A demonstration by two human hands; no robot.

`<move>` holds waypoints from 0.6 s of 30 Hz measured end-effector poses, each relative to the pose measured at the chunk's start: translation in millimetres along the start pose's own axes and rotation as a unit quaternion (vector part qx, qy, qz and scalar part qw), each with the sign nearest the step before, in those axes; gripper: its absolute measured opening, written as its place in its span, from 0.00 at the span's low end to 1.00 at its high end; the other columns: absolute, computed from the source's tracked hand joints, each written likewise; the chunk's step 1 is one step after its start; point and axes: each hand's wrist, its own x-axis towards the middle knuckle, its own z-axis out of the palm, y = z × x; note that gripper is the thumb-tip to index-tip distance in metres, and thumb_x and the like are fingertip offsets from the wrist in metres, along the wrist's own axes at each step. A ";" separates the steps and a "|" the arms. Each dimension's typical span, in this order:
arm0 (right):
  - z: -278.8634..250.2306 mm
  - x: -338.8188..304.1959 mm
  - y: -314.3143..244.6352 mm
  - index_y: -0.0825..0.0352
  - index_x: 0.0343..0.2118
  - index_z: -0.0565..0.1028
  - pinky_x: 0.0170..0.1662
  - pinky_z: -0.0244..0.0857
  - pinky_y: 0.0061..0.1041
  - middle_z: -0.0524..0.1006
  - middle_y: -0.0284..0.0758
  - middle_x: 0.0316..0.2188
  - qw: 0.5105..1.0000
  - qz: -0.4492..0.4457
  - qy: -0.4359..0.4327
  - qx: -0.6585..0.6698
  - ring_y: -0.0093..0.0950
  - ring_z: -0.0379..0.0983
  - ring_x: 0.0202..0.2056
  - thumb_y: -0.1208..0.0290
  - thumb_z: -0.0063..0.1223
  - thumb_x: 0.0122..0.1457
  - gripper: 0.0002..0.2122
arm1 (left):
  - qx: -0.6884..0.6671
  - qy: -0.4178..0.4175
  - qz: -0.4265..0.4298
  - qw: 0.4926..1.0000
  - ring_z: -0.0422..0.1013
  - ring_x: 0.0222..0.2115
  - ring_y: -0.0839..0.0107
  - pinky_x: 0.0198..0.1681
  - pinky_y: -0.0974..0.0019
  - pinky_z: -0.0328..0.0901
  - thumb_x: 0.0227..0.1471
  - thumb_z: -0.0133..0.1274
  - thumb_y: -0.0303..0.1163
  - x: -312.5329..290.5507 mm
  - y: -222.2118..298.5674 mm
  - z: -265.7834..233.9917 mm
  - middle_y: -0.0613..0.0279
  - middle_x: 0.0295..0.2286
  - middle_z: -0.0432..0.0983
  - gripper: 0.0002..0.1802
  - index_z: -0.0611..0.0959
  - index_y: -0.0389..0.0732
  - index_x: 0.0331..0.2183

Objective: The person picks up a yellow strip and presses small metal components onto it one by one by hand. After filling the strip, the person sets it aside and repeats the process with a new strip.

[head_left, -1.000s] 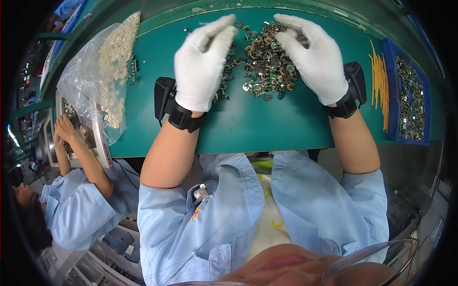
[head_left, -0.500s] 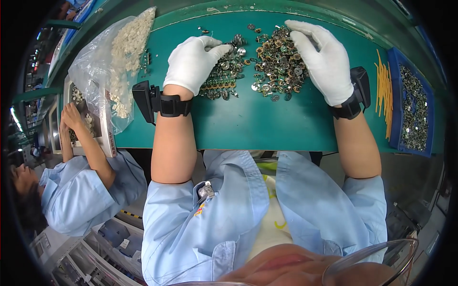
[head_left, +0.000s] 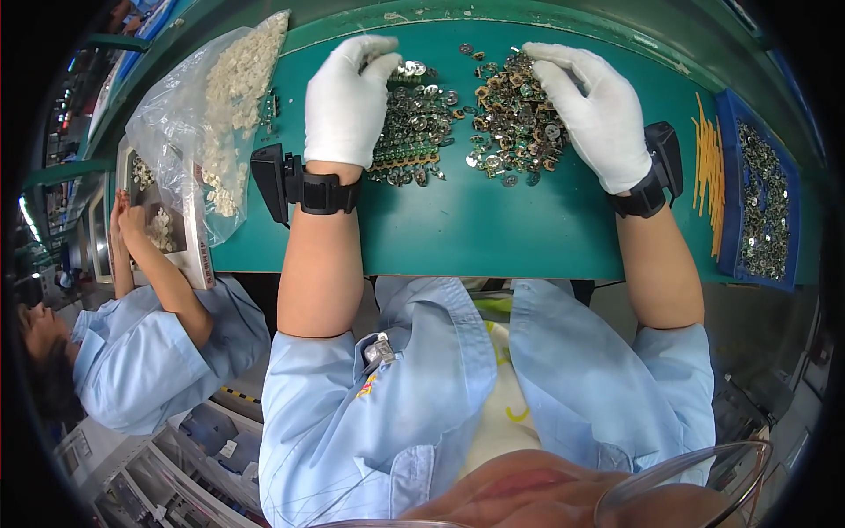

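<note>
My left hand [head_left: 345, 106], in a white glove, is at the far left end of a group of small round metal parts [head_left: 412, 123] laid partly in rows. Its thumb and forefinger are a little apart, and nothing shows between them. Some silvery parts lie just beyond the thumb tip. My right hand [head_left: 603, 119], also gloved, rests along the right side of a loose heap of similar parts [head_left: 515, 114], silvery, brown and green. Its thumb and forefinger are spread at the heap's far edge, and I see nothing held; the other fingers are partly hidden.
A clear plastic bag [head_left: 238, 106] of cream-coloured pieces lies at the left on the green tabletop [head_left: 440, 229]. Yellow sticks [head_left: 707, 158] and a blue tray [head_left: 726, 194] of small metal parts are on the right. A co-worker's hands [head_left: 130, 220] are over a tray at far left.
My left hand has moved away and slightly left, from over the rows to their far end; the dark stack at its fingertips is no longer seen there. My right hand has barely moved.
</note>
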 end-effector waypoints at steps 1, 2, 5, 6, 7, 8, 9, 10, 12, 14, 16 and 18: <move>-0.3 -0.2 -0.1 0.70 0.43 0.75 0.45 0.64 0.18 0.76 0.35 0.39 1.000 -0.002 0.000 -0.004 0.21 0.72 0.40 0.72 0.52 0.57 0.12 | -0.099 -0.005 -0.022 0.995 0.74 0.29 0.69 0.34 0.72 0.67 0.50 0.55 0.32 0.0 3.6 -0.1 0.58 0.30 0.78 0.13 0.80 0.36 0.38; -0.4 -0.5 -0.4 0.70 0.43 0.75 0.45 0.64 0.18 0.76 0.35 0.39 1.000 -0.002 0.001 -0.005 0.21 0.72 0.40 0.72 0.52 0.57 0.12 | -0.196 -0.011 -0.044 0.980 0.74 0.29 0.71 0.34 0.73 0.67 0.51 0.55 0.32 -0.5 7.3 0.3 0.59 0.31 0.78 0.14 0.79 0.35 0.40; 0.6 -2.0 -3.8 0.69 0.43 0.75 0.44 0.64 0.18 0.76 0.35 0.38 1.000 -0.015 -0.014 0.003 0.21 0.72 0.38 0.71 0.54 0.56 0.13 | -0.320 -0.048 -0.077 0.943 0.74 0.30 0.73 0.34 0.75 0.67 0.52 0.54 0.32 -7.1 19.7 2.6 0.60 0.34 0.77 0.17 0.77 0.34 0.43; 1.6 -2.9 -6.1 0.69 0.43 0.75 0.44 0.64 0.18 0.76 0.35 0.38 1.000 -0.013 -0.014 0.002 0.21 0.72 0.38 0.71 0.54 0.56 0.13 | -0.347 -0.079 -0.089 0.930 0.74 0.30 0.74 0.34 0.76 0.67 0.52 0.54 0.32 -9.9 23.0 3.8 0.59 0.36 0.76 0.19 0.76 0.34 0.44; 3.5 -4.0 -9.4 0.70 0.43 0.75 0.43 0.64 0.18 0.76 0.34 0.37 0.998 -0.040 -0.037 -0.010 0.20 0.72 0.38 0.71 0.54 0.56 0.13 | -0.373 -0.109 -0.101 0.916 0.73 0.31 0.74 0.34 0.76 0.67 0.52 0.54 0.32 -12.4 26.0 5.4 0.59 0.37 0.76 0.20 0.75 0.33 0.46; 5.5 -5.2 -12.8 0.70 0.42 0.75 0.42 0.64 0.18 0.76 0.34 0.35 0.996 -0.067 -0.060 -0.022 0.20 0.72 0.37 0.70 0.55 0.55 0.13 | -0.375 -0.111 -0.101 0.915 0.73 0.31 0.74 0.34 0.76 0.67 0.52 0.54 0.32 -14.5 28.7 7.3 0.59 0.37 0.76 0.20 0.75 0.33 0.46; 6.1 -6.6 -15.0 0.71 0.42 0.75 0.41 0.64 0.18 0.76 0.33 0.34 0.992 -0.093 -0.083 -0.036 0.20 0.72 0.36 0.70 0.56 0.55 0.14 | -0.388 -0.129 -0.111 0.906 0.73 0.32 0.74 0.35 0.76 0.67 0.52 0.55 0.33 -16.3 31.4 10.2 0.58 0.37 0.76 0.21 0.75 0.33 0.46; 6.3 -8.3 -16.7 0.71 0.42 0.75 0.41 0.64 0.18 0.76 0.33 0.34 0.992 -0.090 -0.082 -0.039 0.20 0.72 0.36 0.70 0.56 0.55 0.14 | -0.402 -0.145 -0.120 0.896 0.73 0.33 0.74 0.35 0.75 0.67 0.52 0.55 0.33 -17.9 33.7 12.7 0.58 0.38 0.75 0.21 0.75 0.33 0.46; 6.5 -11.5 -19.5 0.71 0.40 0.75 0.40 0.63 0.17 0.76 0.32 0.32 0.996 -0.022 -0.085 -0.016 0.19 0.71 0.34 0.69 0.55 0.56 0.12 | -0.417 -0.164 -0.130 0.884 0.73 0.34 0.74 0.35 0.75 0.67 0.52 0.55 0.34 -19.9 37.1 15.7 0.57 0.38 0.75 0.21 0.75 0.33 0.46; 4.4 -11.6 -19.7 0.72 0.39 0.75 0.39 0.63 0.17 0.76 0.32 0.30 0.996 0.013 -0.085 -0.006 0.18 0.71 0.33 0.68 0.55 0.56 0.12 | -0.446 -0.161 -0.121 0.872 0.72 0.35 0.75 0.36 0.74 0.67 0.50 0.57 0.35 -20.2 40.3 16.1 0.59 0.37 0.75 0.23 0.74 0.35 0.47; -0.3 -9.2 -18.9 0.72 0.37 0.75 0.38 0.62 0.17 0.76 0.31 0.28 0.991 0.072 -0.085 0.073 0.18 0.70 0.31 0.68 0.53 0.57 0.11 | -0.461 -0.159 -0.117 0.865 0.72 0.36 0.75 0.37 0.74 0.67 0.49 0.58 0.35 -21.6 44.7 17.2 0.59 0.37 0.75 0.24 0.74 0.36 0.48; -1.9 -6.9 -15.9 0.72 0.36 0.75 0.37 0.62 0.16 0.75 0.30 0.27 0.985 0.102 -0.085 0.111 0.17 0.69 0.30 0.67 0.53 0.58 0.11 | -0.370 -0.053 0.002 0.927 0.71 0.36 0.76 0.37 0.74 0.66 0.48 0.59 0.35 -24.6 53.5 23.4 0.60 0.36 0.76 0.23 0.76 0.37 0.46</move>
